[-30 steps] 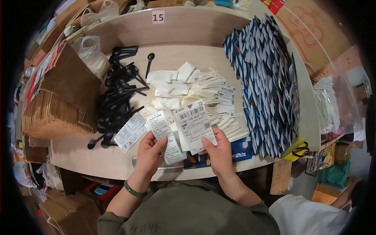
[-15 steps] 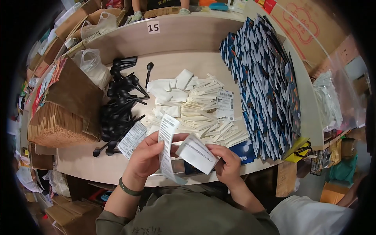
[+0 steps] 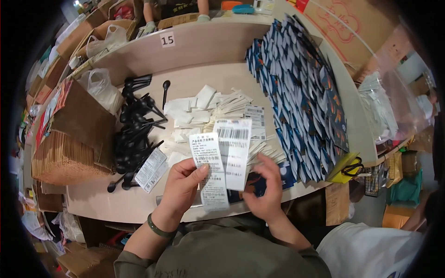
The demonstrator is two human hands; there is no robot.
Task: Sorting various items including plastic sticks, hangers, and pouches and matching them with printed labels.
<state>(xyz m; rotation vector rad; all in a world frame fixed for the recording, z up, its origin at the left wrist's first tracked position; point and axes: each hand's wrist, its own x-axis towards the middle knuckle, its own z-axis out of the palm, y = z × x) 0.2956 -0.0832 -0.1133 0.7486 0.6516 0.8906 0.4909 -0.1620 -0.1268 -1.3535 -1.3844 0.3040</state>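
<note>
My left hand (image 3: pixel 184 183) pinches a long printed label strip (image 3: pixel 211 173) between thumb and fingers. Behind the strip and overlapping it is a white barcode label (image 3: pixel 237 153), also held up from the left hand's side. My right hand (image 3: pixel 266 187) is just right of the barcode label, slightly blurred, its thumb and fingers apart and nothing visible in them. Under and beyond the labels lie white square packets (image 3: pixel 181 110) and a heap of slim white paper-wrapped pieces (image 3: pixel 234 103). A dark blue pouch (image 3: pixel 283 175) lies partly behind my right hand.
Black plastic spoons (image 3: pixel 134 134) pile up on the left, with a printed label sheet (image 3: pixel 151 170) beside them. Brown paper bags (image 3: pixel 74 153) are stacked farther left. Rows of blue pouches (image 3: pixel 303 102) stand at right, near yellow-and-black scissors (image 3: pixel 350 167). Another person's gloved hands (image 3: pixel 203 18) show beyond the partition (image 3: pixel 204 39).
The barcode label, folded in my right hand before, now faces up flat beside the strip. My right hand has let go of it. The view has shifted slightly.
</note>
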